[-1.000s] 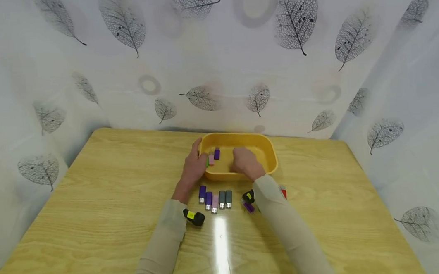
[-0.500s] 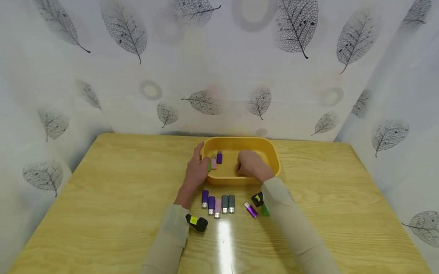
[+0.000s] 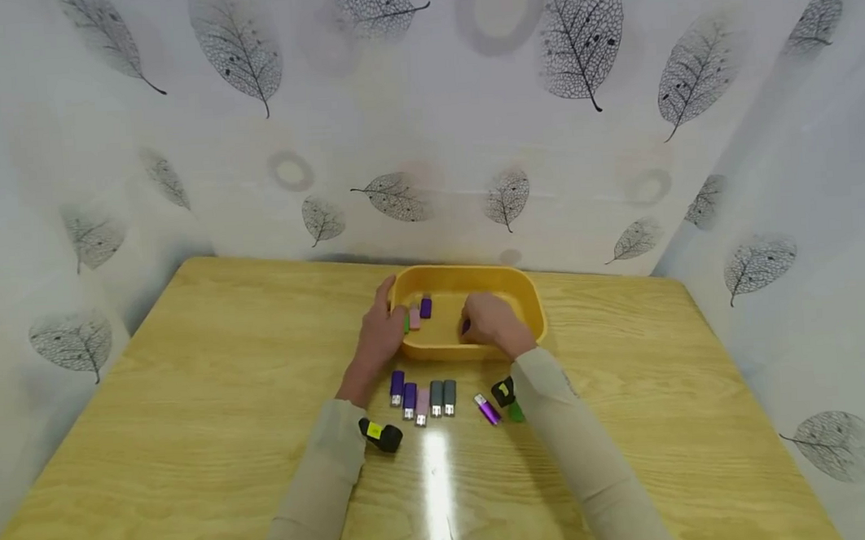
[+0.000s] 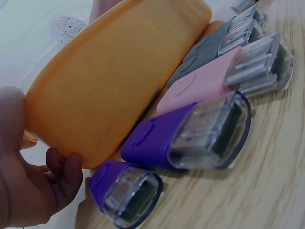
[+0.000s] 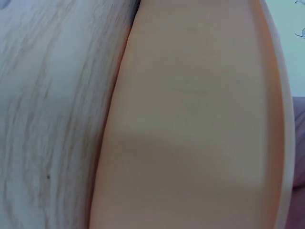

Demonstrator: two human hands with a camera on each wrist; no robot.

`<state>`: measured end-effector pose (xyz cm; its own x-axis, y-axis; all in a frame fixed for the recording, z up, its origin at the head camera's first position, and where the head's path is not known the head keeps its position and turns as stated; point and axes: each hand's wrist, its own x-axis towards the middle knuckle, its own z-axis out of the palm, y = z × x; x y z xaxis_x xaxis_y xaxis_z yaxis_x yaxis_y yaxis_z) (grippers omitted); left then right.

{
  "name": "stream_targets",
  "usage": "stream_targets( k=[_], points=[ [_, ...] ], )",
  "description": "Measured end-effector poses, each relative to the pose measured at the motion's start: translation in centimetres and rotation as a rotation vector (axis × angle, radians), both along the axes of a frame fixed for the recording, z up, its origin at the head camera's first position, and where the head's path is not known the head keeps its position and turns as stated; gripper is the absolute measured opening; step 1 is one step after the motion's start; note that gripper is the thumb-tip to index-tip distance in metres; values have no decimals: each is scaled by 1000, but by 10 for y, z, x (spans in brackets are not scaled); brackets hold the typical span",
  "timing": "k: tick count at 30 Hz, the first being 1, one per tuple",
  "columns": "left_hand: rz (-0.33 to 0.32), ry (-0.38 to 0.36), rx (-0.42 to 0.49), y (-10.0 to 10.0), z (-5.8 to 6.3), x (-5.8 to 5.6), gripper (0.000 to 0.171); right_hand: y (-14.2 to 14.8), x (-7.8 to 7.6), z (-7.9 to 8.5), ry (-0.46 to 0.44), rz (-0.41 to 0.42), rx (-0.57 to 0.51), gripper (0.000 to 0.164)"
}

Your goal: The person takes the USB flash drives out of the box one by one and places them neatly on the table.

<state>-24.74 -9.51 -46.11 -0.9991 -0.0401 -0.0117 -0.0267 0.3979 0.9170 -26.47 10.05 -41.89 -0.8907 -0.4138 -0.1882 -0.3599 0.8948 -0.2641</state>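
My left hand (image 3: 381,331) grips the left end of a yellow-orange plastic tub (image 3: 451,353), thumb over the rim and fingers outside; the left wrist view shows curled fingers against its wall. Inside, by that thumb, lie a green piece (image 3: 408,323), a pink USB stick (image 3: 415,318) and a purple USB stick (image 3: 425,307). Reaching over the tub's front rim, my right hand (image 3: 496,322) pinches a dark purple USB stick (image 3: 466,326) low inside, mostly hidden by the fingers. In the right wrist view, the tub wall blocks most of that hand.
Before the tub stands a row of capped USB sticks: two purple, one pink (image 3: 421,407), two grey (image 3: 442,397). A bright purple USB stick (image 3: 487,409) and a green piece (image 3: 516,412) lie by the right wrist. Black wrist cameras are strapped on. Behind the wooden table (image 3: 261,352) hangs leaf-print cloth.
My right hand has shifted slightly right inside the tub, and a purple bit now shows at its fingers. The right forearm now covers a red item and uncovers the green piece. Left hand stays put.
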Motion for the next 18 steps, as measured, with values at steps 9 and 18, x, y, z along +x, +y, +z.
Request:
stream_targets(
  k=[9,18],
  points=[
    [-22,9,27,-3,5,2,56,-2,0,-2,6,-6,11,8],
    [-20,11,36,-3,4,2,56,-5,1,1,7,-7,44,9]
  ],
)
